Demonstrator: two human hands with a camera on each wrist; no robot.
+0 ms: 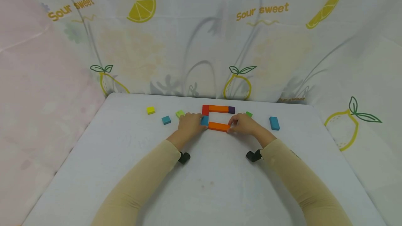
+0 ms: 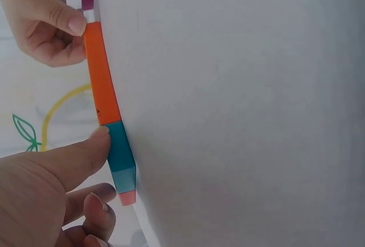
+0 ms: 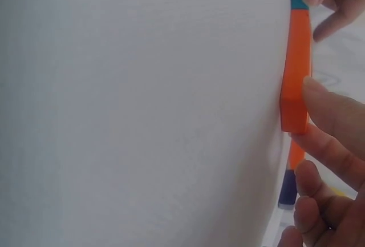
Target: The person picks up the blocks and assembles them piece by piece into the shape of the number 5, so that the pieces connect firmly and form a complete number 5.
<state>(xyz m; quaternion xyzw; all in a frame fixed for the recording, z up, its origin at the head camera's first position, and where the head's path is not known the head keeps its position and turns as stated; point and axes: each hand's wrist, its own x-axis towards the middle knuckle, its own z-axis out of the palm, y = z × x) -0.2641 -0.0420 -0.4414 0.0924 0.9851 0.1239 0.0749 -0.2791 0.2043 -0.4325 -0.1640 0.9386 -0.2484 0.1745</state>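
Observation:
In the head view, an orange block (image 1: 218, 126) lies with its left end against a blue block (image 1: 205, 120). My right hand (image 1: 244, 124) holds the orange block by its right end; in the right wrist view the thumb lies along its side and a finger at its end. My left hand (image 1: 190, 125) grips the blue block from the left, with the thumb (image 2: 98, 144) on it in the left wrist view. Beyond the blue block, a red block (image 1: 205, 110) touches it. A second orange block (image 1: 218, 108) runs right from the red one to a dark purple block (image 1: 231, 110).
Left of the blocks lie a yellow block (image 1: 150, 110), a small blue block (image 1: 166, 120) and a light green block (image 1: 180, 113), partly behind my left hand. A green block (image 1: 248, 114) shows behind my right hand. Farther right is another blue block (image 1: 274, 123). A printed cloth hangs behind the white table (image 1: 201, 191).

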